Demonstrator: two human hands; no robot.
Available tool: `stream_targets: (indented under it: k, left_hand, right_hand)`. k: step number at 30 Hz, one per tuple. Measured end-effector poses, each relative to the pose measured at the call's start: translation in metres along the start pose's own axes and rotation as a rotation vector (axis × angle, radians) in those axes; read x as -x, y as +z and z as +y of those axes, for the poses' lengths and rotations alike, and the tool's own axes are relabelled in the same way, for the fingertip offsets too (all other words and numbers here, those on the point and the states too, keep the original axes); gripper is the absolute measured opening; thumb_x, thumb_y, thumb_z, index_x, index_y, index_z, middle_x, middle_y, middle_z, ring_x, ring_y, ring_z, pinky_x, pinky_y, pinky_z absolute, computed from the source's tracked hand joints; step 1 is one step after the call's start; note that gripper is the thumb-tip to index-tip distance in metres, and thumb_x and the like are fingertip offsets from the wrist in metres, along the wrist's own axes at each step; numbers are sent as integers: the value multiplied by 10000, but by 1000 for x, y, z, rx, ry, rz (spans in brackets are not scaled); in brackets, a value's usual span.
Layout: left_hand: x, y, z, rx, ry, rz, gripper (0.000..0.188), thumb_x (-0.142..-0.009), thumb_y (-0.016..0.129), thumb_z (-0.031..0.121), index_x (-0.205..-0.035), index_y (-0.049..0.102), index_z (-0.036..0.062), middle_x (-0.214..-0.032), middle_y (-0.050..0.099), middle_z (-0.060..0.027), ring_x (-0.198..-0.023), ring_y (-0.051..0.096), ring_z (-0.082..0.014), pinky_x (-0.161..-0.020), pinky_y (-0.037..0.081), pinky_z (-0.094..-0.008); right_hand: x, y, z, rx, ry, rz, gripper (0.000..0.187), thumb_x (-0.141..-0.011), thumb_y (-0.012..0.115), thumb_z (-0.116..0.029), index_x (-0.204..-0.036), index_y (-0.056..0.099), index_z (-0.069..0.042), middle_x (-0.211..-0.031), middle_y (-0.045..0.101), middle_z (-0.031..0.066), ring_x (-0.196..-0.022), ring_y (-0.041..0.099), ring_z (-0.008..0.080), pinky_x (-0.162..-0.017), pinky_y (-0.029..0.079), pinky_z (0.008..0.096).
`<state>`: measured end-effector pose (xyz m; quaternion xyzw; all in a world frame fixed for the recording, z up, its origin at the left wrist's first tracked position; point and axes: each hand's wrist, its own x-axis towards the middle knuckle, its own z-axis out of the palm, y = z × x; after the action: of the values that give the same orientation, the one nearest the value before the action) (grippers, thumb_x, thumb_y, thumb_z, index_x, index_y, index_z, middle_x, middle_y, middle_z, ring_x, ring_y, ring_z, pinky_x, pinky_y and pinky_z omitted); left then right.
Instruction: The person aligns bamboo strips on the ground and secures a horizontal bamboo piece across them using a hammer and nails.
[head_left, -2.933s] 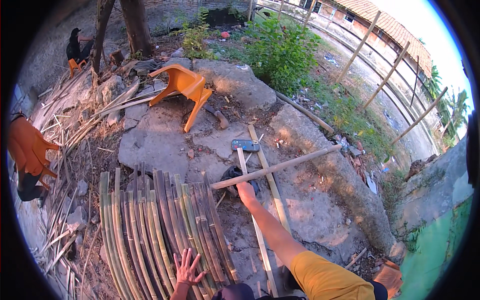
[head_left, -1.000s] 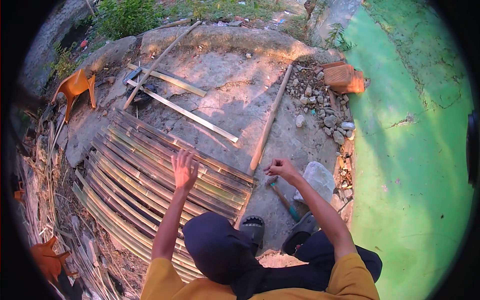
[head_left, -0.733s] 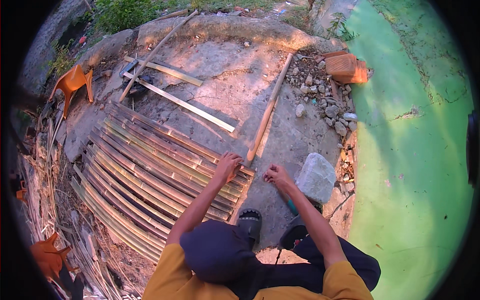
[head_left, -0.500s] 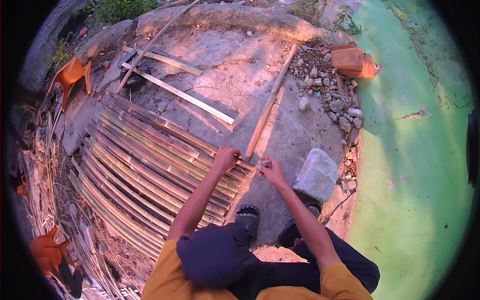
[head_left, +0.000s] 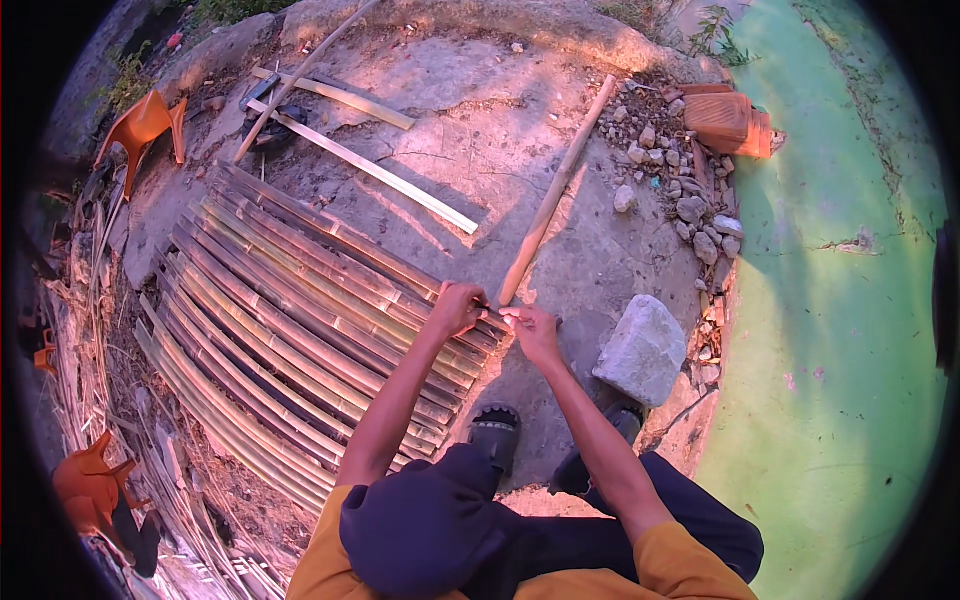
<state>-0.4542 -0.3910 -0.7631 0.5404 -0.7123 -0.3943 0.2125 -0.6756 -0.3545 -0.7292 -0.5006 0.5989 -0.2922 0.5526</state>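
My left hand (head_left: 460, 308) is closed at the far right corner of a row of split bamboo slats (head_left: 330, 322) lying side by side on the ground. Just right of it, my right hand (head_left: 534, 333) pinches with thumb and fingers. The two hands almost meet over the end of the topmost slats. Something small and dark lies between their fingertips, too small to name. Beyond them, a round wooden pole (head_left: 556, 195) lies on the concrete, its near end close to my fingers.
A big pale stone block (head_left: 642, 352) sits by my right foot. Two light wooden strips (head_left: 375, 172) lie farther off, near a long thin pole. Rubble (head_left: 690, 210) and orange tiles (head_left: 728, 122) border a green surface (head_left: 820, 380). Orange plastic chairs (head_left: 140, 128) stand at left.
My hands have come closer together, the right one moving left toward the left one. A pale bit seen at the right fingertips before is now mostly hidden. The view has shifted slightly.
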Motion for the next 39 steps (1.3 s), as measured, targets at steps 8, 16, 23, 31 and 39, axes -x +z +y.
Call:
stream_targets:
  k: [8,16,23,31,39]
  left_hand:
    - [-4,-2,7,16,33,-10,230,-777,872,192,-967,760,128,-943,762,-52,-970,708,-259,-976,381,-404]
    - [-3,-3,9,48,19,-26,265,-778,876,183,-1008,755,135,-957,761,-47,-971,710,-250,-983,370,-400]
    - [-2,-1,6,95,15,-10,260,-787,860,148,-1026,760,137,-963,765,-37,-975,721,-234,-1001,361,-401]
    - [2,-3,11,39,34,6,346,-771,879,159,-1089,745,135,-1041,772,-43,-1016,732,-216,-1081,345,-403]
    - [12,14,22,95,141,164,578,-700,889,120,-1242,695,167,-1054,748,1,-1085,698,-209,-1216,302,-501]
  right_hand:
    - [4,6,-10,235,-207,82,217,-947,738,-77,-1155,796,-54,-1017,781,155,-868,780,222,-773,622,328]
    - [7,11,-7,195,-223,139,189,-927,757,-74,-1105,800,-28,-971,794,168,-861,795,249,-739,632,353]
    - [8,13,-8,349,-331,158,153,-932,766,-88,-1074,790,-35,-907,780,173,-783,782,245,-675,593,355]
    - [5,16,-7,463,-393,125,109,-909,755,-111,-993,759,-41,-908,745,178,-843,735,373,-741,575,459]
    - [2,14,-8,420,-394,115,124,-882,782,-97,-995,778,-45,-907,743,158,-836,741,354,-731,593,436]
